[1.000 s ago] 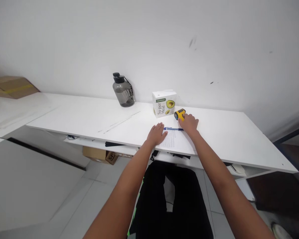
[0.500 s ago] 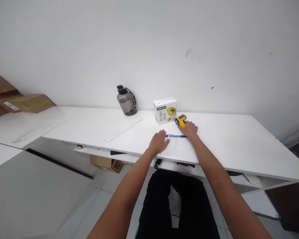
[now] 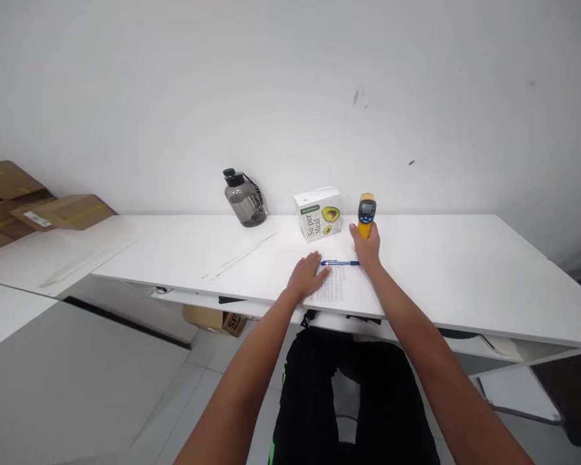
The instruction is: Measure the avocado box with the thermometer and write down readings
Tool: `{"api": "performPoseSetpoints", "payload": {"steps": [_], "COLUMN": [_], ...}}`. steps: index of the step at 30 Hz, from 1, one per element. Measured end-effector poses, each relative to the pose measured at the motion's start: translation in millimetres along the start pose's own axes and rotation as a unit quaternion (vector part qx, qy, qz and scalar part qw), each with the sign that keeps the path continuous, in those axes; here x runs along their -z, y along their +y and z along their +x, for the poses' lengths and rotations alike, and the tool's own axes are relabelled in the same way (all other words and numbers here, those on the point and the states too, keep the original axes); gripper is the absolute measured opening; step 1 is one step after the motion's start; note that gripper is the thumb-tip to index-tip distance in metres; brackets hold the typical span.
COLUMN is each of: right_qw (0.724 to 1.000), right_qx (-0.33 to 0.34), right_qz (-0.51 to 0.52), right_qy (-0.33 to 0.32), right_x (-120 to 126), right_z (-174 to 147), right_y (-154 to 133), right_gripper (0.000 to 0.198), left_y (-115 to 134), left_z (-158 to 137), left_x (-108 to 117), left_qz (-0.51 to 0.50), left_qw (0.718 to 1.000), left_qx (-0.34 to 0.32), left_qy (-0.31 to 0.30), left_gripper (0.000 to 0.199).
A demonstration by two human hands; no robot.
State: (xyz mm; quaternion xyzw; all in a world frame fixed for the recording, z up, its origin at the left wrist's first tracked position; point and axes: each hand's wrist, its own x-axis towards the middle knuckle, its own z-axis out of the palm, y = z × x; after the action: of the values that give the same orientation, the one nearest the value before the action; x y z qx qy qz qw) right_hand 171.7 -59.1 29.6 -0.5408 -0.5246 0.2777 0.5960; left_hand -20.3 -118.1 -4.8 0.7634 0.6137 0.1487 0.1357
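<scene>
My right hand (image 3: 367,248) is wrapped round the handle of a yellow and black infrared thermometer (image 3: 366,210), held upright with its small screen and buttons facing me. My left hand (image 3: 306,276) lies flat, fingers stretched out, on the left side of a sheet of paper (image 3: 333,287) covered in rows of writing. A blue pen (image 3: 339,263) lies across the top of the sheet, between my two hands. Just beyond stands a white box (image 3: 318,215) printed with avocados and "Su-per Meal".
A grey clear bottle (image 3: 244,199) with a black cap stands by the wall, left of the white box. Cardboard boxes (image 3: 77,212) are stacked at the far left. Another carton (image 3: 213,319) sits below the white table (image 3: 465,271), beyond its front edge.
My right hand has lifted the thermometer from lying tilted on the table and turned it upright, screen towards me. My left hand stays on the paper. The view has shifted slightly.
</scene>
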Motion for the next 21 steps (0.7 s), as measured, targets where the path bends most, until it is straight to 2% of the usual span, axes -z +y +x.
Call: {"api": "performPoseSetpoints", "payload": {"steps": [3,5,8,10,12,15,17,19,21], "right_qw": [0.999,0.999,0.999,0.999,0.997,0.995,0.994,0.995,0.994], "right_qx": [0.021,0.029,0.018,0.010,0.012,0.019,0.015,0.001,-0.023], "right_qz": [0.025,0.013,0.007,0.019,0.040,0.059,0.065,0.069,0.077], "right_qy": [-0.025,-0.030,-0.038,-0.045,-0.059,-0.079,-0.084,-0.074,-0.067], "right_x": [-5,-7,-11,-12,-13,-15,-17,-20,-21], "right_z": [-6,-9,-11,-11,-10,-8,-8,-8,-8], "right_y": [0,1,3,5,5,4,4,4,6], "right_gripper": [0.052,0.050,0.050,0.052,0.058,0.064,0.053,0.043,0.041], "left_y": [-5,-10,-18,-22,-25,-26,-27,-30,-33], "left_z": [2,6,23,42,64,96,113,123,127], "left_x": [0,1,2,3,3,3,2,2,4], "left_qz": [-0.097,-0.196,-0.333,-0.383,-0.408,-0.418,-0.441,-0.454,-0.439], "left_qw": [0.994,0.974,0.914,0.868,0.839,0.820,0.813,0.818,0.832], "left_qx": [0.035,0.071,0.124,0.166,0.185,0.160,0.155,0.138,0.131], "left_qy": [0.047,0.092,0.196,0.268,0.309,0.356,0.348,0.326,0.311], "left_gripper": [0.064,0.065,0.071,0.075,0.076,0.079,0.082,0.087,0.094]}}
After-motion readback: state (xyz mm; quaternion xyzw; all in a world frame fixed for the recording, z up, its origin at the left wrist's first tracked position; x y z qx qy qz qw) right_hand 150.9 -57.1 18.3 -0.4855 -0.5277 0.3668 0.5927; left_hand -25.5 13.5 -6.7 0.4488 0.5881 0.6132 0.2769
